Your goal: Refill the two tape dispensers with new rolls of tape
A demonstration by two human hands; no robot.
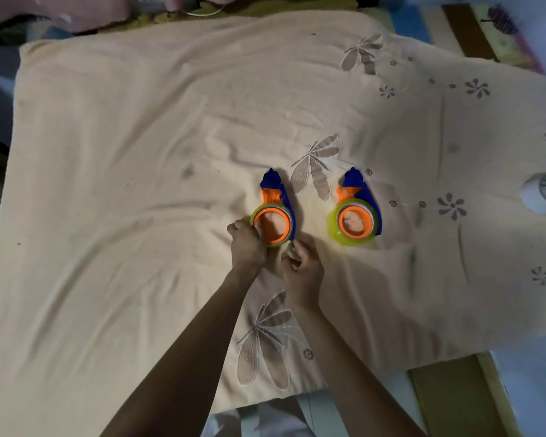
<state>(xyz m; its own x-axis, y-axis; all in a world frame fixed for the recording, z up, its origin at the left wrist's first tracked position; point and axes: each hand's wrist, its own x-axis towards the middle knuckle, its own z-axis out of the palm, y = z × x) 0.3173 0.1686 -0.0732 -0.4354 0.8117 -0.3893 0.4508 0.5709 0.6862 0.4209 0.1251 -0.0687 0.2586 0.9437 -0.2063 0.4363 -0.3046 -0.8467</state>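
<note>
Two blue and orange tape dispensers lie side by side on a beige blanket [139, 184]. Each carries a clear, yellow-green roll of tape around its orange hub. My left hand [248, 247] grips the near left rim of the left dispenser [273, 212]. My right hand [301, 271] sits just below that dispenser with its fingers pinched together at the roll's near edge; what they pinch is too small to tell. The right dispenser [355, 216] lies untouched, a hand's width to the right.
A white round container [544, 193] with a printed label lies at the blanket's right edge. Pink cloth [60, 11] is bunched along the far left. A yellow-brown board [454, 398] shows past the blanket's near right corner.
</note>
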